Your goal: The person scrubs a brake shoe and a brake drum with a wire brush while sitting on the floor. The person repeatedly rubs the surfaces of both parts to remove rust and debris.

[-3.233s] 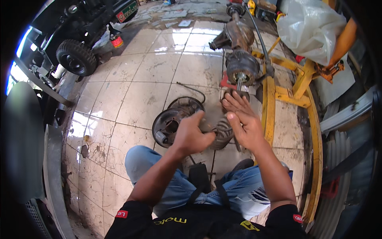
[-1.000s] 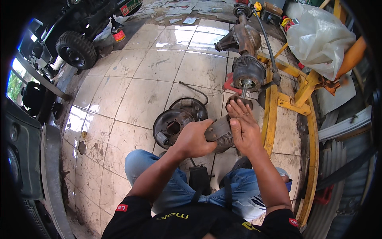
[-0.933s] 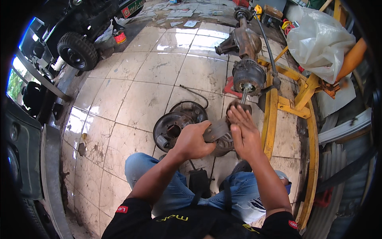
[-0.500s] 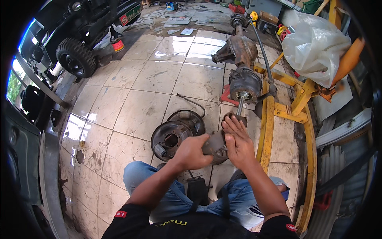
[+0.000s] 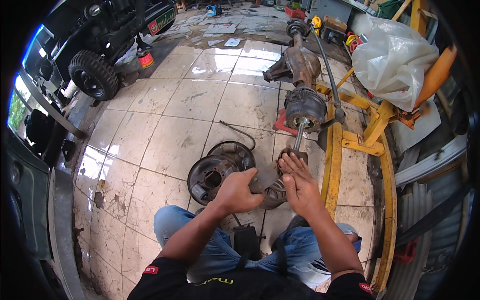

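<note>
Head view: the black shirt (image 5: 250, 292) bore yellow lettering (image 5: 220, 282) across its chest, with a red tag (image 5: 150, 270) in white letters on its left sleeve and a second red tag (image 5: 365, 287) on its right. Toward the far left corner of the tiled floor (image 5: 180, 132) stood a dark vehicle (image 5: 52, 42) with a green plate (image 5: 164, 22) carrying a red square and pale characters; near its wheel (image 5: 93, 76) was a red can (image 5: 145, 59) with a printed label.

Both forearms reached forward, elbows bent. The left hand (image 5: 237, 191) was curled around one end of a flat grey metal piece (image 5: 267, 178), which was blurred and slanted toward the right hand (image 5: 302, 187). That hand was almost flat, back upward, fingers straight and thumb apart; whether its palm touched the piece could not be told. The piece hung over the floor's middle, above a round ribbed part (image 5: 273, 201). Beyond the left hand lay two overlapping black discs (image 5: 197, 170); a rusty axle (image 5: 306, 65) ran toward the floor's far edge, and a yellow stand (image 5: 332, 170) lined its right edge.
</note>
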{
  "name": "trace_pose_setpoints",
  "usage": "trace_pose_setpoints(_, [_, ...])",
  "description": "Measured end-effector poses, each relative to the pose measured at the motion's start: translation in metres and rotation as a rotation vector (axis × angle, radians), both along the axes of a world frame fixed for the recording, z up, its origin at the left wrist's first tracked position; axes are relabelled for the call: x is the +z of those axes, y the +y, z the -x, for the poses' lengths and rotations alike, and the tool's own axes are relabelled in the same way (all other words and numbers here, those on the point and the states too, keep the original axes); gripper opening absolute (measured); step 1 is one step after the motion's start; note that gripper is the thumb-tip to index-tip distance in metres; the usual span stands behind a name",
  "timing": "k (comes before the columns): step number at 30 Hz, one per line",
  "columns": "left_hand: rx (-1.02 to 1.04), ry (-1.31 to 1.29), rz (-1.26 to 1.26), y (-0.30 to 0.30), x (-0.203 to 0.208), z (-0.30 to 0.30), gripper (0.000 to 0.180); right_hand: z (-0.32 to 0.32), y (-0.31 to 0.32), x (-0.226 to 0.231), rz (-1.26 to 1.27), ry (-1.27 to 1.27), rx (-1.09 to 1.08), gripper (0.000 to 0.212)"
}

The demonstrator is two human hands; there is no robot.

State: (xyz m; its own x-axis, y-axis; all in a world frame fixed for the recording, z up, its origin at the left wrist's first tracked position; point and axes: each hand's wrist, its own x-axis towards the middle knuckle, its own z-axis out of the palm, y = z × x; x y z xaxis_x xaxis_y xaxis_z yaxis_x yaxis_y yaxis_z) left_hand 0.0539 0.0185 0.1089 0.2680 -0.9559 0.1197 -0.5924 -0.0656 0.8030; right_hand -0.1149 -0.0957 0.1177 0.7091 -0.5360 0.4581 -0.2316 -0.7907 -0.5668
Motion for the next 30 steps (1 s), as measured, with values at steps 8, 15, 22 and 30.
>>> trace_pose_setpoints(8, [0.017, -0.031, 0.026, -0.003, 0.002, 0.002, 0.039, 0.005, -0.003, -0.001, 0.006, 0.01, 0.021, 0.034])
trace_pose_setpoints(15, [-0.021, 0.004, -0.039, -0.003, 0.008, 0.007, 0.042, -0.001, -0.004, 0.003, 0.027, -0.001, 0.024, 0.033])
trace_pose_setpoints(22, [-0.056, -0.065, -0.088, -0.002, 0.007, 0.011, 0.05, -0.003, -0.005, 0.001, 0.009, -0.001, 0.016, 0.035])
trace_pose_setpoints(30, [-0.019, 0.005, -0.058, -0.002, 0.008, 0.014, 0.047, -0.006, -0.003, 0.001, 0.001, 0.0, 0.004, 0.035])
